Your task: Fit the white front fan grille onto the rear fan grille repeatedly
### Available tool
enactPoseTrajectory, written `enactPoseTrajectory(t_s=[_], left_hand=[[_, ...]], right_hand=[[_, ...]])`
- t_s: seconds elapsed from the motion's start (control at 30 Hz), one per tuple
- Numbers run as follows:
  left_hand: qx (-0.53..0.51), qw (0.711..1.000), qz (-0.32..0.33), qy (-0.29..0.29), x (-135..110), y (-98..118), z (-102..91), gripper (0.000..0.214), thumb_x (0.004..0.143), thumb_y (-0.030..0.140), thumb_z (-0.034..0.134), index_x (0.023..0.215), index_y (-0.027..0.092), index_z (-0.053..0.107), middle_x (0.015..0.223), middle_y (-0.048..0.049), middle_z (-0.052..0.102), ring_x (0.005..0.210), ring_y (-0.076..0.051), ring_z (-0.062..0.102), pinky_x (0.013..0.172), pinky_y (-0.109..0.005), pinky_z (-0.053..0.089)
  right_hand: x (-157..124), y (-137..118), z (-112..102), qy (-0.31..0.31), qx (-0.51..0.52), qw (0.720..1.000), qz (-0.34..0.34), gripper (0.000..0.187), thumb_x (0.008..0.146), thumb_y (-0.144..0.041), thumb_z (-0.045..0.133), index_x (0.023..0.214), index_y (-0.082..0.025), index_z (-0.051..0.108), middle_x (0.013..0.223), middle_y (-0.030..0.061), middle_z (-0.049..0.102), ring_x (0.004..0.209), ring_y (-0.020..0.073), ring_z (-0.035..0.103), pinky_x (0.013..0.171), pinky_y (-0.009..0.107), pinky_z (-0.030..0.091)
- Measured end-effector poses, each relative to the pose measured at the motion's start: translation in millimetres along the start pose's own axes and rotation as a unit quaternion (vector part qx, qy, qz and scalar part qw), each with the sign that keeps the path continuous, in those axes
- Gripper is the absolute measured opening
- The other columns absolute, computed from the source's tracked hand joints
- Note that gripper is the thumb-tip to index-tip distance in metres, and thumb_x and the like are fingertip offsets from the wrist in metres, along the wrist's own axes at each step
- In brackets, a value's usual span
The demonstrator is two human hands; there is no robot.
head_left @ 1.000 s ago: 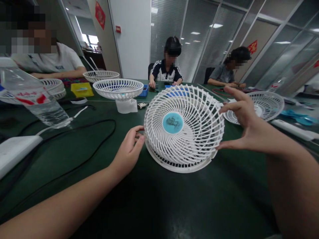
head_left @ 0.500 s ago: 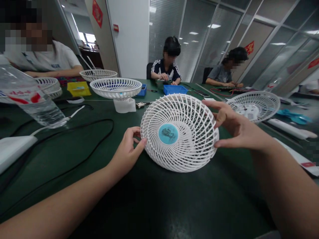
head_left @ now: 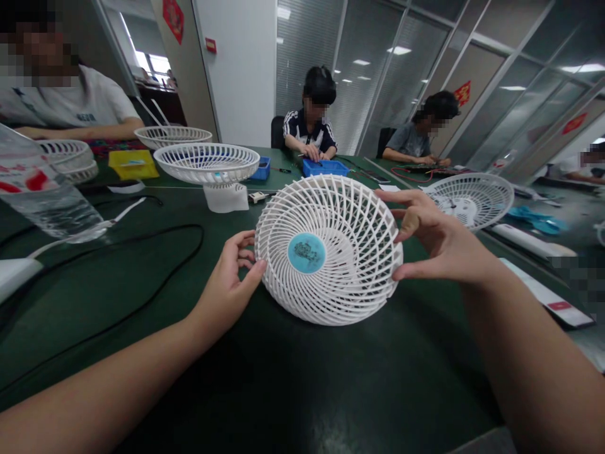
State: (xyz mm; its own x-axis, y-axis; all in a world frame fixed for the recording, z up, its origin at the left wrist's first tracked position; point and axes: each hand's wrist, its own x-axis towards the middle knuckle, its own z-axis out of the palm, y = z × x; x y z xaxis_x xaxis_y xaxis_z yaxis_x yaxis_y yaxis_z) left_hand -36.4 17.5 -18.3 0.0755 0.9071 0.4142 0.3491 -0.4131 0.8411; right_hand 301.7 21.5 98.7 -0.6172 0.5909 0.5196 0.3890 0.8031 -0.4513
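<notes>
A round white plastic fan grille (head_left: 354,265), its slats curving out from a blue centre disc (head_left: 307,253), stands tilted towards me over the green table. My left hand (head_left: 234,268) grips its left rim, thumb in front and fingers curled behind. On the opposite side, my right hand (head_left: 435,236) pinches the rim between thumb and fingers. Part of the right fingers is hidden by the slats. Whether the lower edge rests on the tabletop, I cannot tell.
Behind the grille stands another white grille on a base (head_left: 208,165); a further grille (head_left: 472,195) lies right. A water bottle (head_left: 51,195), black cable (head_left: 155,302), yellow tray (head_left: 133,164) and blue bin (head_left: 326,168) are around. Several people sit across the table.
The view has swung slightly right, so everything sits a little further left. Both hands keep their hold on the grille, whose tilt is nearly the same.
</notes>
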Motion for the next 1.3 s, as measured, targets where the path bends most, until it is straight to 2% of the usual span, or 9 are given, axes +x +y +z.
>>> enactPoseTrajectory(t_s=[0.4,0.53,0.63,0.77,0.83,0.9,1.03,1.17,1.3], left_hand=[[0.012,1.0,0.004,-0.013,-1,-2,-1.5,0.055,0.092,0.046,0.052,0.139,0.022,0.037,0.129,-0.0107,0.051,0.1,-0.021,0.054,0.085,-0.038,0.049],[0.023,0.999,0.015,-0.018,-2,-1,-1.9,0.056,0.093,0.046,0.051,0.14,0.021,0.035,0.131,-0.0121,0.049,0.101,-0.021,0.053,0.086,-0.038,0.049],[0.026,0.999,0.02,-0.018,-2,-1,-2.1,0.055,0.093,0.047,0.049,0.14,0.021,0.035,0.132,-0.012,0.048,0.101,-0.021,0.053,0.087,-0.039,0.049],[0.025,0.999,0.018,-0.019,-2,-2,-2.3,0.056,0.093,0.046,0.05,0.139,0.02,0.036,0.13,-0.0126,0.049,0.101,-0.021,0.053,0.087,-0.04,0.049],[0.024,0.999,0.018,-0.019,-1,-2,-2.5,0.055,0.093,0.046,0.05,0.139,0.019,0.036,0.13,-0.0128,0.049,0.101,-0.021,0.053,0.087,-0.04,0.049],[0.017,1.0,0.016,-0.018,-1,-1,-3.1,0.054,0.093,0.045,0.051,0.139,0.019,0.037,0.13,-0.0127,0.05,0.103,-0.021,0.053,0.088,-0.04,0.049],[-0.02,1.0,0.001,-0.016,-1,1,-4.9,0.055,0.092,0.045,0.054,0.139,0.02,0.04,0.128,-0.0115,0.053,0.104,-0.021,0.055,0.091,-0.039,0.049],[-0.039,0.999,-0.006,-0.017,-2,1,-6.0,0.056,0.09,0.043,0.058,0.139,0.021,0.041,0.129,-0.0109,0.054,0.103,-0.02,0.056,0.093,-0.039,0.049],[-0.028,0.999,0.003,-0.024,-2,1,-5.8,0.056,0.091,0.043,0.056,0.14,0.021,0.04,0.128,-0.0111,0.054,0.103,-0.02,0.056,0.09,-0.037,0.049]], right_hand=[[0,-1,2,0.017,0.015,1.0,0.006,0.036,0.058,-0.041,0.091,0.083,-0.03,0.067,0.141,-0.0008,0.051,0.141,0.034,0.039,0.118,0.057,0.036],[1,-3,2,0.051,-0.006,0.998,0.029,0.024,0.07,-0.048,0.081,0.07,-0.028,0.067,0.125,0.0011,0.06,0.131,0.0303,0.049,0.113,0.056,0.041],[2,-5,5,0.081,-0.025,0.996,0.032,0.026,0.07,-0.048,0.081,0.065,-0.028,0.066,0.117,0.002,0.062,0.125,0.0295,0.053,0.112,0.057,0.041],[3,-3,10,0.094,0.002,0.995,0.032,0.026,0.069,-0.043,0.083,0.068,-0.027,0.063,0.12,0.0015,0.063,0.123,0.0287,0.055,0.106,0.055,0.048],[4,1,13,0.101,0.037,0.994,0.032,0.025,0.069,-0.039,0.084,0.074,-0.027,0.062,0.121,0.0009,0.063,0.123,0.0275,0.056,0.104,0.052,0.049],[5,6,16,0.114,0.079,0.99,0.019,0.03,0.068,-0.035,0.085,0.089,-0.03,0.063,0.123,0.0004,0.062,0.122,0.0251,0.057,0.103,0.046,0.05],[4,18,21,0.141,0.097,0.985,-0.006,0.061,0.067,-0.04,0.086,0.121,-0.036,0.059,0.138,0.0016,0.055,0.128,0.0246,0.053,0.099,0.039,0.05],[0,27,23,0.133,0.045,0.99,0.006,0.061,0.073,-0.056,0.076,0.13,-0.041,0.061,0.136,0.0004,0.06,0.13,0.0269,0.052,0.106,0.044,0.045],[-1,30,21,0.144,0.071,0.987,0.004,0.065,0.068,-0.056,0.08,0.129,-0.043,0.064,0.132,-0.0001,0.063,0.124,0.0256,0.056,0.107,0.043,0.044]])
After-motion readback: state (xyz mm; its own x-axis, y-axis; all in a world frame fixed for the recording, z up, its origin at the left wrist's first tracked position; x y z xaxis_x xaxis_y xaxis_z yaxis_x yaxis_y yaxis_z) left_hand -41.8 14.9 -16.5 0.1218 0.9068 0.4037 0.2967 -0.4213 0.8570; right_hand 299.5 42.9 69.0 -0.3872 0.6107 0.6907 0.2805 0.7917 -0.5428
